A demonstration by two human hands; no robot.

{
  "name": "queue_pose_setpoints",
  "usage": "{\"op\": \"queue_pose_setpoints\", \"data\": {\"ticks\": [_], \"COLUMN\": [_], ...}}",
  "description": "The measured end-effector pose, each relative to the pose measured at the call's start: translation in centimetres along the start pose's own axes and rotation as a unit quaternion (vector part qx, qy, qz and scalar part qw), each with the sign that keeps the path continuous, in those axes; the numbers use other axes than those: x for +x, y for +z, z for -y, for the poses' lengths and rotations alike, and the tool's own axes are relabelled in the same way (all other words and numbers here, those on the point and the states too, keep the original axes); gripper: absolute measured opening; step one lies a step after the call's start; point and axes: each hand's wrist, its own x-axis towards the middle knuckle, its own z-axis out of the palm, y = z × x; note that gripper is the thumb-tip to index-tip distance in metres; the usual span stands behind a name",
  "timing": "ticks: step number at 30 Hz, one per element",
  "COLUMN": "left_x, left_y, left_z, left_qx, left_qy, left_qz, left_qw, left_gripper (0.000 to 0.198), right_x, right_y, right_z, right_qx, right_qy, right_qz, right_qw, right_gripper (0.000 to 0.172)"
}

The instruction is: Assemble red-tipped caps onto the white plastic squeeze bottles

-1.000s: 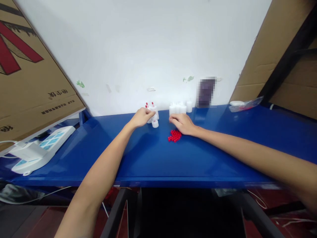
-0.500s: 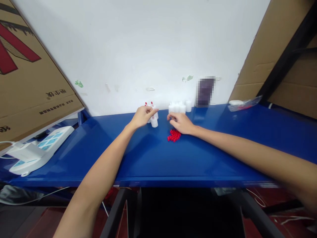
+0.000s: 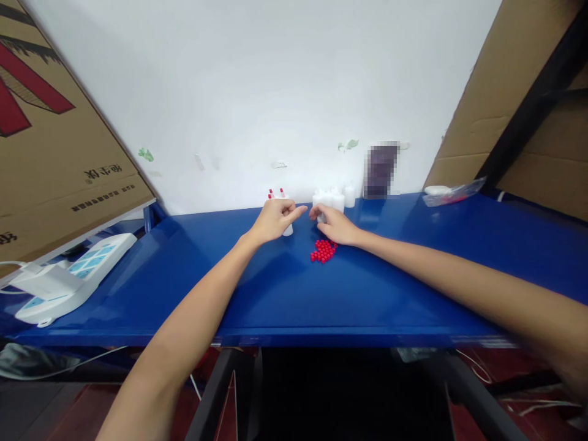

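Grasping a small white bottle (image 3: 288, 230), the left hand (image 3: 274, 222) faces the right hand (image 3: 336, 226), whose grip I cannot tell; two capped bottles (image 3: 275, 194) look done, while uncapped bottles (image 3: 331, 198) and red caps (image 3: 324, 251) are left.

Single head view — looking forward, downward, blue table (image 3: 285, 294) close, wall behind

Red caps (image 3: 324, 250), white bottles (image 3: 328, 199), blue table (image 3: 294, 294)

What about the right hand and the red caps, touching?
Cannot tell. Head view: right hand sits just behind the red caps; no plain gap or contact.
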Motion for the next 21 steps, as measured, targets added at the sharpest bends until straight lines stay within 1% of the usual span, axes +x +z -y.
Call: {"op": "queue_pose_setpoints", "data": {"ticks": [4, 12, 18, 21], "left_x": [0.0, -0.5, -0.6, -0.6], "left_y": [0.3, 1.5, 1.5, 1.5], "left_z": [0.2, 0.5, 0.2, 0.2], "left_qx": [0.007, 0.013, 0.028, 0.028], "left_qy": [0.004, 0.017, 0.037, 0.033], "left_qz": [0.016, 0.059, 0.064, 0.064], "left_qw": [1.000, 0.998, 0.997, 0.997], "left_gripper": [0.048, 0.048, 0.047, 0.047], "right_x": [0.0, 0.0, -0.1, -0.1], "right_y": [0.0, 0.0, -0.1, -0.3], "right_z": [0.1, 0.2, 0.8, 0.9], "right_qx": [-0.007, -0.008, -0.047, -0.048], "right_qy": [0.005, 0.021, 0.055, 0.072], "right_qz": [-0.007, -0.026, -0.029, -0.057], "right_qw": [1.000, 0.999, 0.997, 0.995], "right_gripper": [0.033, 0.034, 0.029, 0.028]}}
